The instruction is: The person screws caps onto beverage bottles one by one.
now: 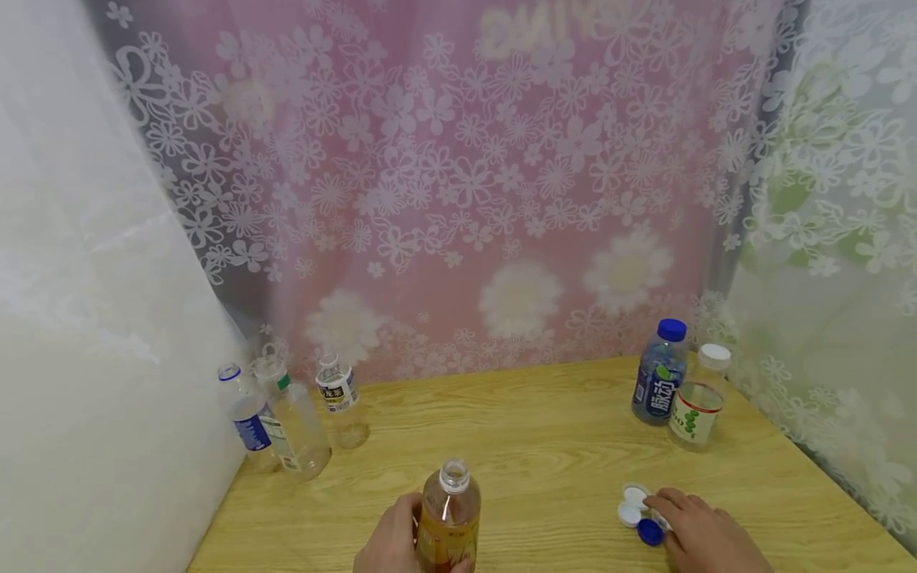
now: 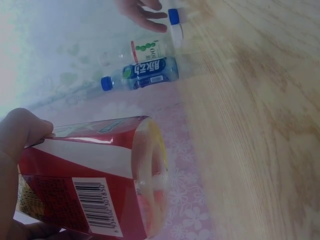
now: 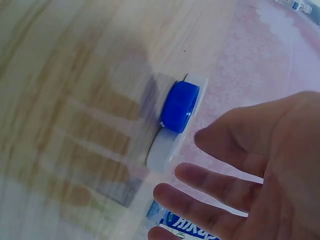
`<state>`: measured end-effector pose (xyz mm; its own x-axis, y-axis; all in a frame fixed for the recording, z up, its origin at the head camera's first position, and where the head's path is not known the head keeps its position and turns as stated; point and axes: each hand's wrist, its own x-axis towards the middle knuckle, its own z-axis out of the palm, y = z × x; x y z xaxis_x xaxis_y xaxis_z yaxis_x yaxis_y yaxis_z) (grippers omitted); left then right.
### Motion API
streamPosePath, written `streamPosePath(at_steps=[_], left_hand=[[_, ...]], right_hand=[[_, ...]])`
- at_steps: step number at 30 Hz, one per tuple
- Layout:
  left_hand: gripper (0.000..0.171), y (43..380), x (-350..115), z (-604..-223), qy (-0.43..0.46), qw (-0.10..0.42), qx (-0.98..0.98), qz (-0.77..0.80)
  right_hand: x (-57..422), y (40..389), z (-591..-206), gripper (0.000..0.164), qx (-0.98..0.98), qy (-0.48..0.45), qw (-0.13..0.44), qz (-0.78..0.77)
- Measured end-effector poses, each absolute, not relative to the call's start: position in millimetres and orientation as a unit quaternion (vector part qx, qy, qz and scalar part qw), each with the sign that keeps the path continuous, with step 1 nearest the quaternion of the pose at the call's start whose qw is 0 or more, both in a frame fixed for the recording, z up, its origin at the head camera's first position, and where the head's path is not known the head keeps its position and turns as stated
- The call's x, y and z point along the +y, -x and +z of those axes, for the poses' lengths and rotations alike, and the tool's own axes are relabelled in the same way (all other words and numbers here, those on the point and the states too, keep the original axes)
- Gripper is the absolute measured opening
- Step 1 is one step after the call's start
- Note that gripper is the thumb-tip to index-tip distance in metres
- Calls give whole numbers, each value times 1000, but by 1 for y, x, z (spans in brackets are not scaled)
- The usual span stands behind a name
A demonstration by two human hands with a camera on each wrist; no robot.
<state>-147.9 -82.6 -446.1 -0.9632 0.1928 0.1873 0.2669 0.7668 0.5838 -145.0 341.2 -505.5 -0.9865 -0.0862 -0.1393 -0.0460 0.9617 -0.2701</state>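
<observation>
My left hand (image 1: 392, 537) grips an uncapped bottle (image 1: 450, 521) near the front of the table. In the left wrist view its red label with a barcode (image 2: 97, 206) shows, and its base hangs over the wood. My right hand (image 1: 709, 535) is beside a small group of bottle caps, a blue cap (image 1: 650, 532) and several white caps (image 1: 630, 515). The right wrist view shows its thumb and fingers spread, close to the blue cap (image 3: 180, 106) and a white cap (image 3: 161, 150), with nothing held between them.
Capped bottles stand at the right back: a blue-labelled bottle (image 1: 657, 378) and a white-capped bottle (image 1: 696, 410). Uncapped empties stand at the left: a blue-labelled one (image 1: 251, 426), a large clear one (image 1: 304, 434) and a smaller one (image 1: 340, 394). A flowered curtain (image 1: 444, 199) closes off the back.
</observation>
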Motion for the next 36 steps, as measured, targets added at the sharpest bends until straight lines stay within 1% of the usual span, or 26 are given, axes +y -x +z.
streamPosePath(at_steps=[2, 4, 6, 9, 13, 16, 21, 25, 27, 30, 32, 36], left_hand=[[100, 148, -83, -446, 118, 54, -939, -319], [98, 150, -83, -446, 113, 37, -937, -328], [97, 151, -84, -447, 106, 17, -935, -338], [95, 151, -84, -447, 100, 6, -935, -340], [92, 147, -85, -451, 120, 40, -941, -315], [90, 149, -88, -453, 135, 34, -941, -309], [93, 157, -91, -454, 130, -20, -938, -319], [89, 163, -93, -452, 134, -54, -931, -335], [87, 164, -94, -452, 135, -61, -930, -336], [87, 162, -93, -451, 134, -51, -933, -330], [90, 158, -90, -452, 127, -23, -938, -321], [91, 152, -85, -451, 127, 15, -941, -314]], right_hand=[[342, 147, -507, 36, 987, 29, 83, -134], [342, 148, -508, 34, 987, 26, 88, -132], [343, 148, -509, 33, 987, 28, 88, -130], [342, 147, -510, 33, 987, 31, 86, -130], [342, 146, -512, 35, 986, 35, 83, -138], [343, 147, -514, 35, 986, 36, 81, -142], [344, 149, -515, 34, 986, 38, 77, -140], [345, 151, -516, 32, 986, 34, 76, -143], [345, 151, -517, 31, 986, 33, 77, -145], [346, 151, -519, 32, 986, 29, 77, -145], [345, 152, -519, 34, 986, 24, 78, -145], [345, 153, -517, 36, 985, 13, 86, -148]])
